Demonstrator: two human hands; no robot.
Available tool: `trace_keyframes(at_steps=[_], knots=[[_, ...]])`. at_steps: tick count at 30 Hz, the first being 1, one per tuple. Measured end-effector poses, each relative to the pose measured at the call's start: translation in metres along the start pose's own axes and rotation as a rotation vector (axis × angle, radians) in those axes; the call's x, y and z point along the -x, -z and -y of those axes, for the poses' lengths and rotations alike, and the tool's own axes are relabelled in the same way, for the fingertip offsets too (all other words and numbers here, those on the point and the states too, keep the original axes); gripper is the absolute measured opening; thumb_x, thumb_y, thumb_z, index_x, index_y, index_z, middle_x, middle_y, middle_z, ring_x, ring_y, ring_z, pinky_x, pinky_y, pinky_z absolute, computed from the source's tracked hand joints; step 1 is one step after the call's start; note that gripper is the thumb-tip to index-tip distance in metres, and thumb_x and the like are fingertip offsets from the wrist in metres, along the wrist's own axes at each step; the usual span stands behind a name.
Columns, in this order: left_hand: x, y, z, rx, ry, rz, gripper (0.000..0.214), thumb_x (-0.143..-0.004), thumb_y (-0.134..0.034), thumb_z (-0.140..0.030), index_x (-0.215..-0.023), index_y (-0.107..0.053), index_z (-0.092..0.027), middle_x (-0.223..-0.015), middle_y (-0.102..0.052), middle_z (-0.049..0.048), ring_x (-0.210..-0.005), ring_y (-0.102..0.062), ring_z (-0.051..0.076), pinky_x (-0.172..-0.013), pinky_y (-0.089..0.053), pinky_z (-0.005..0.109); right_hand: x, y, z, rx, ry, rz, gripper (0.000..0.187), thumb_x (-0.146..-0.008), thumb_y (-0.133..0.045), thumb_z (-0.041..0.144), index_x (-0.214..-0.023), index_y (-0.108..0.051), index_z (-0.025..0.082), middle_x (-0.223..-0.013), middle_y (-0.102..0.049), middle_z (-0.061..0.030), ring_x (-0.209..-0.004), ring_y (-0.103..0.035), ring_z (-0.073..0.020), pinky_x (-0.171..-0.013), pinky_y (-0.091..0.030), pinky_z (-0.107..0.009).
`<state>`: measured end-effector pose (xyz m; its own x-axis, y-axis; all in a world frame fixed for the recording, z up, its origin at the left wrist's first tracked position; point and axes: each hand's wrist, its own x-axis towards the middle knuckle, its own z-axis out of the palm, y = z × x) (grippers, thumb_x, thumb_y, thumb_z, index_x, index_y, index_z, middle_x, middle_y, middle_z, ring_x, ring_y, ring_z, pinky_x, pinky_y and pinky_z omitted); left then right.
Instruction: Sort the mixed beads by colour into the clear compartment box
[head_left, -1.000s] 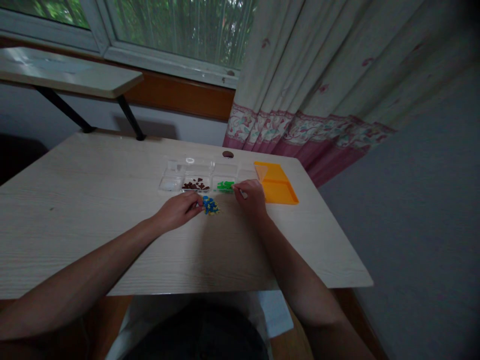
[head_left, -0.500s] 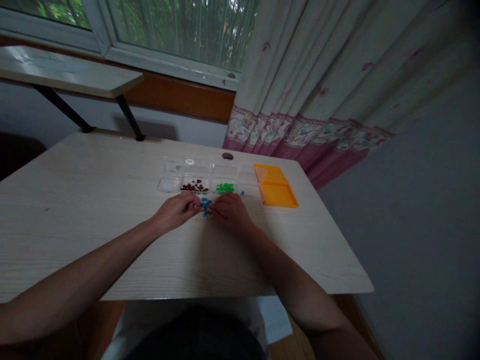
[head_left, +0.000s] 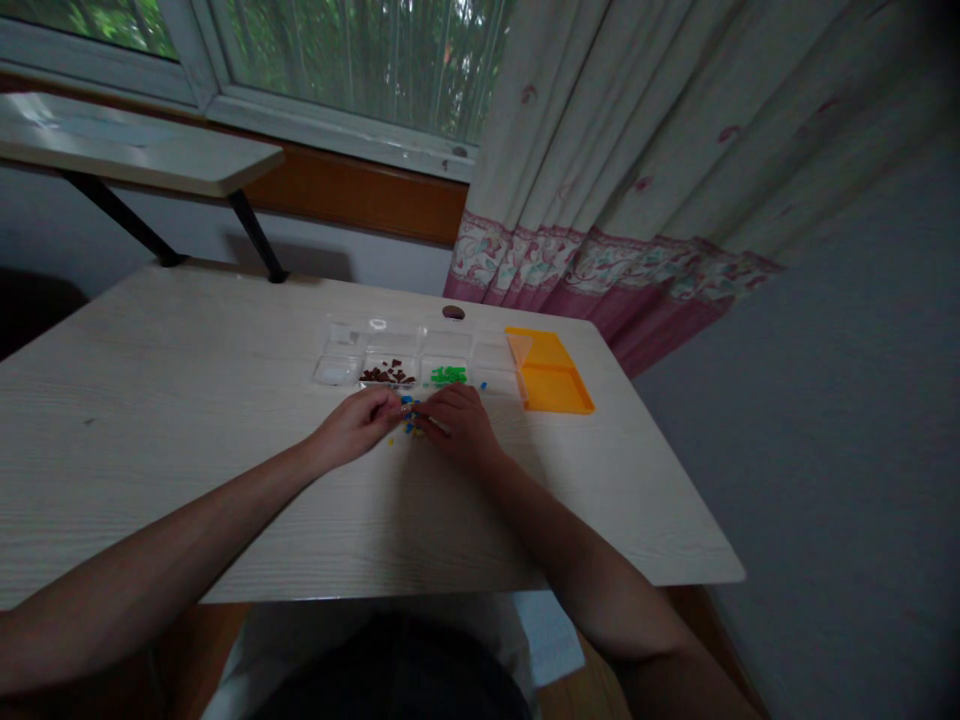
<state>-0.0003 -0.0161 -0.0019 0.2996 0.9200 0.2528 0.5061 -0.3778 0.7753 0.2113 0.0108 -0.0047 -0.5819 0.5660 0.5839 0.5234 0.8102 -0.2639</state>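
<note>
My left hand [head_left: 361,422] and my right hand [head_left: 462,425] meet fingertip to fingertip over a small pile of blue and yellow pieces [head_left: 409,429] on the table. Both hands are closed in a pinch; whatever lies between the fingertips is too small to make out. Just beyond them is a clear plastic compartment box [head_left: 337,371]. One of its compartments holds brown pieces [head_left: 388,374], and another to the right holds green pieces [head_left: 448,375]. A single blue piece [head_left: 484,386] lies right of the green ones, and a yellow piece [head_left: 391,441] sits near my left fingers.
An orange two-part tray [head_left: 556,388] lies right of the clear box. Behind the box is a brown oval object [head_left: 454,312]. A raised shelf [head_left: 150,150] on black legs stands at the back left, and a curtain [head_left: 570,200] hangs behind the table [head_left: 187,400].
My fingertips have come closer together over the pile and shifted slightly, covering the blue pieces differently. The box, the tray and the loose pieces stay put.
</note>
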Motion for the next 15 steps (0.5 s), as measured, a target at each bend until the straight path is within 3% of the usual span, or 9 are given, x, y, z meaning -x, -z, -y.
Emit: trace_keyframes(at_steps=[11,15], knots=[[0.0,0.0,-0.005,-0.054,-0.031,0.031,0.04,-0.097,-0.041,-0.045,-0.07,-0.052,-0.017,-0.067,-0.047,-0.001,-0.064,-0.045,0.012,-0.058,-0.036,0.024,-0.002,0.004,0.006,-0.034,0.024,-0.022,0.013,-0.09,-0.062,0.034,-0.092,-0.075,0.029,-0.083,-0.072,-0.0014,-0.088,-0.06,-0.0182,-0.085,-0.044,-0.036],[-0.003,0.014,-0.002,-0.107,-0.099,0.085,0.031,-0.096,-0.045,-0.044,-0.093,-0.063,-0.018,-0.079,-0.056,0.0014,-0.074,-0.051,0.014,-0.068,-0.041,0.026,-0.002,0.007,0.006,-0.038,0.01,-0.053,0.015,-0.091,-0.062,0.034,-0.09,-0.075,0.026,-0.083,-0.073,-0.0016,-0.089,-0.061,-0.0186,-0.085,-0.044,-0.036]])
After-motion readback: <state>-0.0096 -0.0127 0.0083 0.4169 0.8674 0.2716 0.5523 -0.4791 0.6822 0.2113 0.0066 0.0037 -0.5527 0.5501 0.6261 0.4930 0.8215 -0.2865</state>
